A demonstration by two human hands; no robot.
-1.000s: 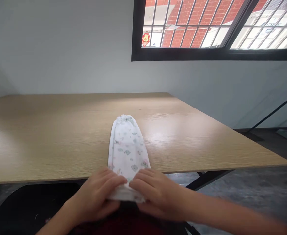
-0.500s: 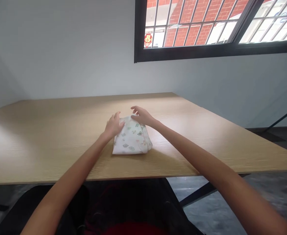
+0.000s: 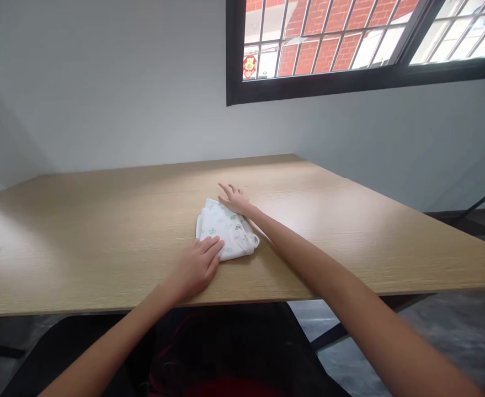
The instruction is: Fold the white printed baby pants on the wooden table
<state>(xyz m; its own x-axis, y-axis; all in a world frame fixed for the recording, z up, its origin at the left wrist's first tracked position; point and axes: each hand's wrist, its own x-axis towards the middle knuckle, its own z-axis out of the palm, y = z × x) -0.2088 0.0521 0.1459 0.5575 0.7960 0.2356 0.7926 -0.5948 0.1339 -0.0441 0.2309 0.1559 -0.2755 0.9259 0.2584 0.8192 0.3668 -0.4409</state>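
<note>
A small white cloth with a little coloured print (image 3: 224, 231) lies folded on the wooden table (image 3: 101, 231). My left hand (image 3: 198, 264) rests flat on the table with its fingertips on the cloth's near edge, fingers stretched out. My right hand (image 3: 234, 199) lies on the cloth's far right corner, fingers spread and flat. Neither hand grips the cloth.
The table's near edge runs just below my left hand, and its right edge drops to a grey floor (image 3: 453, 325). A grey wall and a black-framed window (image 3: 350, 82) stand behind. A black chair or dark clothing (image 3: 80, 342) shows below the table.
The long cloth was folded in half away from me. My left hand then came back from the far edge to the near edge; my right hand stayed at the far side.
</note>
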